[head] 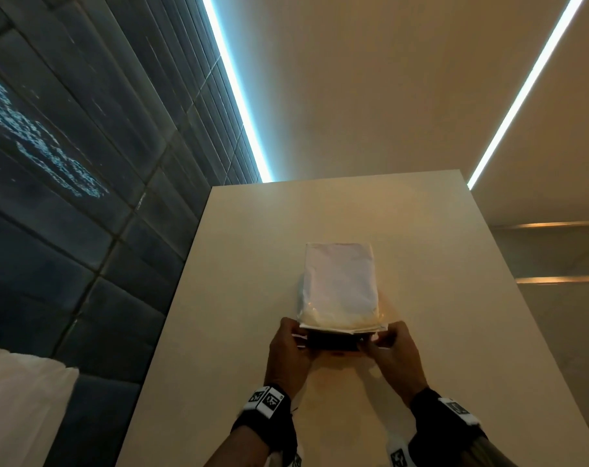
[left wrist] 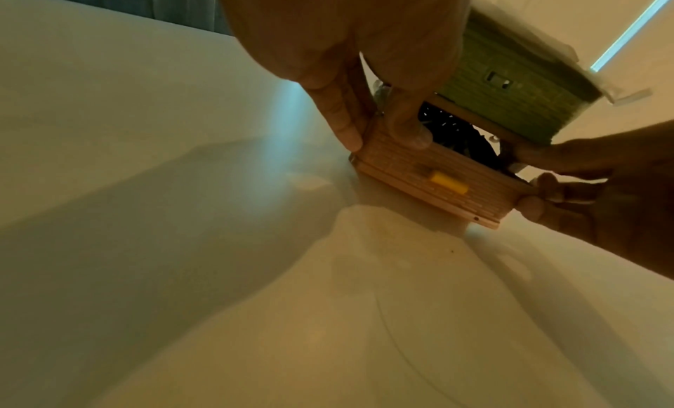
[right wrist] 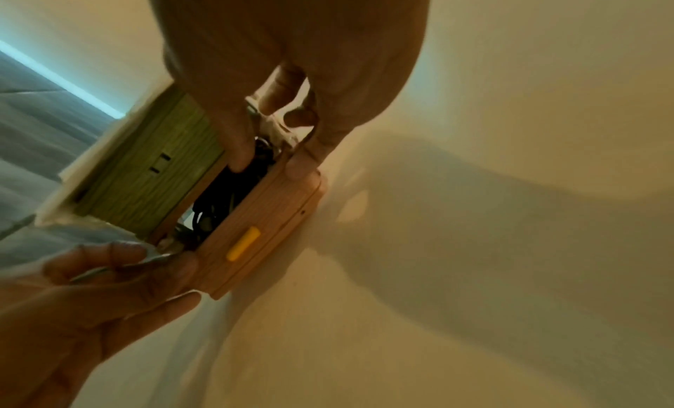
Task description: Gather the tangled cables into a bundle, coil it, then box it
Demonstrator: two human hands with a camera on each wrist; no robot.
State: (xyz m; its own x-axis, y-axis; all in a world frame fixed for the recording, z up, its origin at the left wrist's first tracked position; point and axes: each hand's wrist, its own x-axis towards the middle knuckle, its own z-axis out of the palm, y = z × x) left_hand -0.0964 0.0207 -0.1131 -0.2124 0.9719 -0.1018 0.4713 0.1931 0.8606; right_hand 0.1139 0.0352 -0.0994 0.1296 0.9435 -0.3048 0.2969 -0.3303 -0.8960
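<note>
1. Box (head: 333,343) sits on the tabletop (head: 454,332), lid (head: 340,281) raised partway above it.
2. Black cables (right wrist: 218,195) lie coiled inside the box, seen through the gap under the lid.
3. Left hand (head: 289,352) grips the box's left end, thumb on the front wall, fingers along the side.
4. Right hand (head: 394,357) grips the box's right end, fingertips at the rim.
5. Yellow latch (left wrist: 448,183) sits on the box's front wall.
</note>
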